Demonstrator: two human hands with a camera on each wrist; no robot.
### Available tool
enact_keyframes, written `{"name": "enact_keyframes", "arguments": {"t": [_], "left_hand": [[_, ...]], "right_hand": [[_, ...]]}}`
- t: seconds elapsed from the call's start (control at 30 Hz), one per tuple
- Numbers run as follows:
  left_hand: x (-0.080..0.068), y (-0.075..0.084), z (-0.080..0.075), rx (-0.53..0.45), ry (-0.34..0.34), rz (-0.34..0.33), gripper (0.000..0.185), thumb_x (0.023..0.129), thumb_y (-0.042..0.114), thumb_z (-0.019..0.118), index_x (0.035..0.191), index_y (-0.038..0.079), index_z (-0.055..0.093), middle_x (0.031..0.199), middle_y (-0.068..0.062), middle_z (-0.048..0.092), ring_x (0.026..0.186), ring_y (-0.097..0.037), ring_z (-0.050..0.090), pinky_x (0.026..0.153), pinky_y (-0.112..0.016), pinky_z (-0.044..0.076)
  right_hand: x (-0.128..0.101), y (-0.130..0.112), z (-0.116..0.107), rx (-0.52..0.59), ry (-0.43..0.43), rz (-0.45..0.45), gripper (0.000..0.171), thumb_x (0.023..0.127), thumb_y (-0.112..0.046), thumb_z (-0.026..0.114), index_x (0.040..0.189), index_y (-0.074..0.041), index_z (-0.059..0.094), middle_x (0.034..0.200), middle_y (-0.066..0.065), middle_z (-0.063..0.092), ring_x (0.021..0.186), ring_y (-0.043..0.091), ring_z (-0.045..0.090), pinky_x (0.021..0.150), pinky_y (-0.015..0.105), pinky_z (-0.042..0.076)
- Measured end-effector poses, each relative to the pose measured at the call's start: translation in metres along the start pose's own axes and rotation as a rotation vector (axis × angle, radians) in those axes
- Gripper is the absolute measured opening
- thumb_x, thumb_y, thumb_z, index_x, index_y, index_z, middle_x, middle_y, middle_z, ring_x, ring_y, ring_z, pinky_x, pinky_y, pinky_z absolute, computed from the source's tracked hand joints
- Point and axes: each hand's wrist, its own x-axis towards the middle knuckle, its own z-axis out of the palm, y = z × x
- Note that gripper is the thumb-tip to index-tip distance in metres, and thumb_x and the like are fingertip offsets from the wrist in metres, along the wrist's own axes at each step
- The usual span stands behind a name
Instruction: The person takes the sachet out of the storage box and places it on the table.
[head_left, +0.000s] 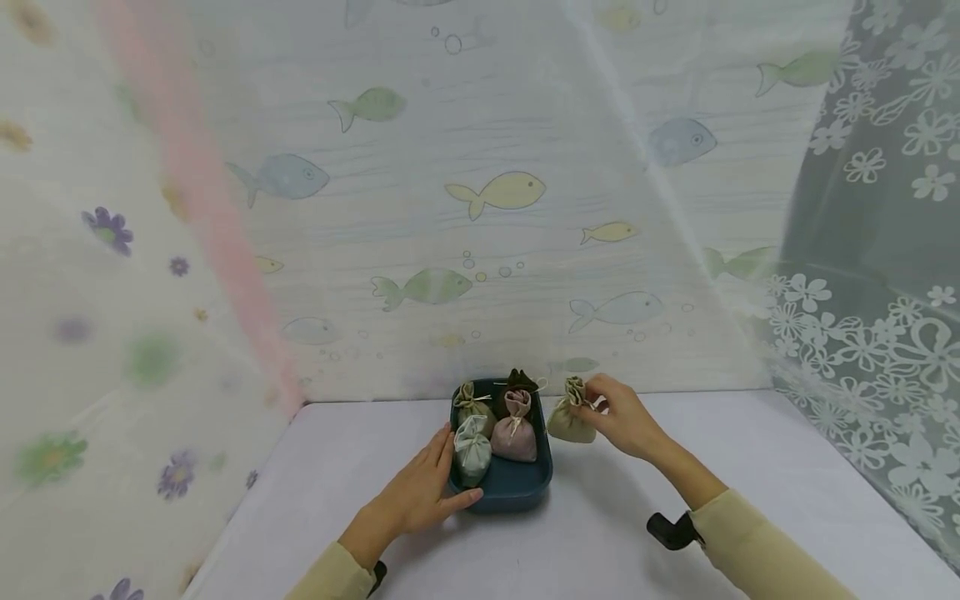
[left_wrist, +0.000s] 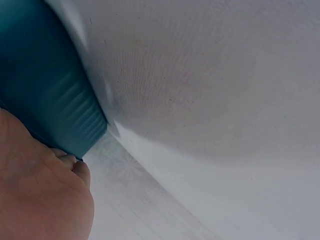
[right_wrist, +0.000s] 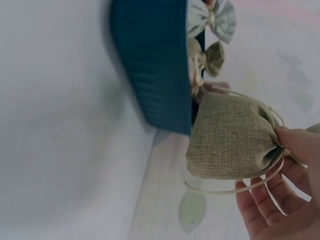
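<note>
Looking down from the head view, we hold the blue tray [head_left: 517, 487] with our left hand [head_left: 420, 496], fingers flat on its side, while our right hand [head_left: 622, 417] pinches the tied neck of the green bag [head_left: 567, 421] just right of it. Our left wrist view shows only tray wall and white table [left_wrist: 210, 100]; our right wrist view shows the bag hanging beside the tray, so we think it goes in next, into the free front corner, and we see no words anywhere.

What we cannot make out

In the left wrist view we see only a ribbed slice of the teal tray [left_wrist: 45, 95], cut off by the top and left edges, and the left hand [left_wrist: 40, 200] runs off the bottom corner. In the right wrist view the right hand [right_wrist: 285, 195] is cropped at the right edge, its fingers half out of frame. From the head view, the dark pouch [head_left: 517, 382] at the tray's far edge is too small for us to read.
</note>
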Motion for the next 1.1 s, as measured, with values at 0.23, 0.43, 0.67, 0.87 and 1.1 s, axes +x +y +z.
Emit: {"name": "enact_keyframes", "arguments": {"t": [0.23, 0.43, 0.67, 0.87, 1.1], "left_hand": [[-0.002, 0.001, -0.003, -0.010, -0.002, 0.010, 0.106, 0.098, 0.073, 0.045, 0.160, -0.008, 0.016, 0.169, -0.024, 0.007, 0.156, -0.038, 0.015, 0.121, -0.057, 0.026], [-0.002, 0.001, -0.002, -0.002, -0.012, 0.002, 0.110, 0.096, 0.078, 0.040, 0.161, -0.007, 0.016, 0.170, -0.023, 0.008, 0.156, -0.036, 0.015, 0.121, -0.054, 0.026], [-0.002, 0.000, 0.000, -0.002, -0.008, 0.002, 0.111, 0.095, 0.080, 0.038, 0.161, -0.006, 0.016, 0.170, -0.022, 0.007, 0.156, -0.035, 0.014, 0.122, -0.053, 0.026], [-0.002, 0.000, -0.001, 0.000, 0.000, 0.013, 0.108, 0.097, 0.076, 0.042, 0.161, -0.007, 0.015, 0.170, -0.022, 0.007, 0.156, -0.035, 0.014, 0.122, -0.053, 0.026], [-0.002, 0.000, 0.000, 0.002, 0.014, 0.025, 0.109, 0.097, 0.077, 0.040, 0.160, -0.008, 0.015, 0.169, -0.024, 0.009, 0.156, -0.037, 0.016, 0.121, -0.056, 0.026]], "right_hand": [[-0.006, 0.022, -0.010, -0.051, 0.040, 0.033, 0.009, 0.092, -0.005, 0.074, 0.094, -0.007, 0.066, 0.091, 0.001, 0.061, 0.089, 0.018, 0.059, 0.075, 0.030, 0.054], [-0.010, 0.037, -0.019, -0.082, 0.053, 0.077, 0.009, 0.093, -0.006, 0.074, 0.095, -0.005, 0.066, 0.093, 0.003, 0.061, 0.091, 0.021, 0.060, 0.075, 0.029, 0.054], [-0.014, 0.053, -0.030, -0.109, 0.072, 0.118, 0.010, 0.094, -0.009, 0.073, 0.097, -0.001, 0.067, 0.094, 0.007, 0.062, 0.090, 0.023, 0.060, 0.074, 0.030, 0.054], [-0.019, 0.071, -0.037, -0.138, 0.091, 0.198, 0.019, 0.095, -0.009, 0.073, 0.106, 0.006, 0.067, 0.102, 0.017, 0.064, 0.095, 0.035, 0.063, 0.077, 0.041, 0.054], [-0.024, 0.093, -0.046, -0.170, 0.114, 0.253, 0.018, 0.096, -0.010, 0.071, 0.100, 0.007, 0.065, 0.103, 0.024, 0.063, 0.098, 0.040, 0.061, 0.078, 0.048, 0.052]]}}
